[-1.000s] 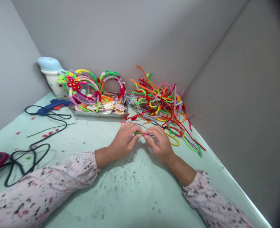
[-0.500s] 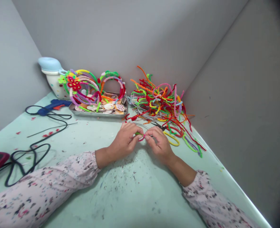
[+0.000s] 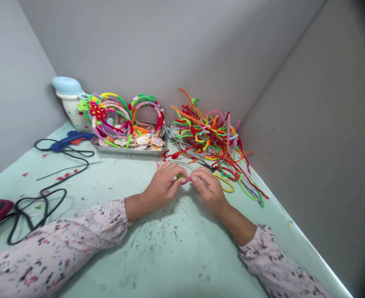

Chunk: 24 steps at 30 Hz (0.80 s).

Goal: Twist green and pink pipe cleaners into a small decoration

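Note:
Near the middle of the table, my left hand [image 3: 163, 185] is closed on a short pink and green pipe cleaner [image 3: 186, 180], thumb and index finger pinched together. From the right, the fingertips of my right hand [image 3: 209, 191] pinch the pink end of the same piece. The two hands nearly touch, and only a small bit of the piece shows between them; the rest is hidden by my fingers. Just beyond my right hand lie scissors [image 3: 231, 174] with red and yellow handles.
A metal tray [image 3: 128, 151] holds shells and colourful headbands. Tangled pipe cleaners [image 3: 211, 132] lie at the back right. On the left are a blue glue gun [image 3: 65, 141], a black cord [image 3: 44, 198], a white cup [image 3: 73, 108] and a red-edged device [image 3: 7, 207].
The fingers of my right hand have shifted slightly around the pink end. Both hands remain in nearly the same place, and the view has moved very slightly.

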Each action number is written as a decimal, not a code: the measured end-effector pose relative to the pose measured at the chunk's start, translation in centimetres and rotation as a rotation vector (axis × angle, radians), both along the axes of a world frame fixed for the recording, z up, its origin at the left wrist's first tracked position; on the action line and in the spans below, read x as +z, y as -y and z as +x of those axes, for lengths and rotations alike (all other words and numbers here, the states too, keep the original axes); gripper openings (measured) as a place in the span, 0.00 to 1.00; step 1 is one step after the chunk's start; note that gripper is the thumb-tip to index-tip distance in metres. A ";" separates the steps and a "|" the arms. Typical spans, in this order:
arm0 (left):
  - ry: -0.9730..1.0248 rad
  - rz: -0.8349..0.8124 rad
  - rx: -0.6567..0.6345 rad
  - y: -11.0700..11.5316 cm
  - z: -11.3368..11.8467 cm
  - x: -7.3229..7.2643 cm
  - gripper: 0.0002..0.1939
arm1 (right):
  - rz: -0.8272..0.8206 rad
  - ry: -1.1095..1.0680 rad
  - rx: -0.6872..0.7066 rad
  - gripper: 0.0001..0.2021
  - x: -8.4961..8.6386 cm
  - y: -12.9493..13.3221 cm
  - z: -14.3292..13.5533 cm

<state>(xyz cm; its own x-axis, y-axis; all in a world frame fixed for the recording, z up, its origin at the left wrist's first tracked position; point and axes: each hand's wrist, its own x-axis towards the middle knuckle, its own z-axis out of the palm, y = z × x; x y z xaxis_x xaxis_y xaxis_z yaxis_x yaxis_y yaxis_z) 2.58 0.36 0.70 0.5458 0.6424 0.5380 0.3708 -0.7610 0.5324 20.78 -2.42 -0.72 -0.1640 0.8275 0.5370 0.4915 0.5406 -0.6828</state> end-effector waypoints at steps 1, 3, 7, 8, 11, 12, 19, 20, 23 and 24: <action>-0.003 -0.001 0.001 0.0 0.0 0.0 0.07 | -0.009 0.003 0.005 0.10 0.0 0.0 0.0; -0.008 -0.007 0.003 0.0 0.0 0.0 0.07 | -0.024 0.008 0.009 0.11 0.0 -0.1 0.0; -0.016 -0.013 -0.002 -0.1 0.0 0.0 0.07 | -0.051 0.012 0.025 0.11 0.0 -0.1 -0.1; -0.017 -0.011 -0.004 -0.1 0.0 -0.1 0.07 | -0.062 0.011 0.031 0.12 -0.1 -0.1 -0.1; -0.006 -0.001 -0.011 -0.1 0.0 -0.1 0.07 | -0.093 -0.008 0.049 0.12 -0.1 -0.1 -0.1; 0.000 0.001 -0.012 -0.1 0.0 -0.1 0.07 | -0.101 -0.016 0.054 0.12 -0.1 -0.1 -0.1; -0.002 -0.013 0.000 -0.1 0.0 -0.2 0.07 | -0.060 0.004 0.024 0.12 0.0 -0.1 -0.1; -0.001 -0.015 0.002 -0.1 0.0 -0.2 0.07 | -0.049 0.017 0.016 0.11 0.0 -0.1 -0.1; 0.001 -0.013 -0.001 0.0 -0.1 -0.2 0.05 | -0.057 0.042 0.013 0.12 0.1 0.0 -0.1; -0.001 -0.011 -0.002 -0.1 -0.1 -0.1 0.05 | -0.067 0.040 0.018 0.13 0.1 0.0 -0.1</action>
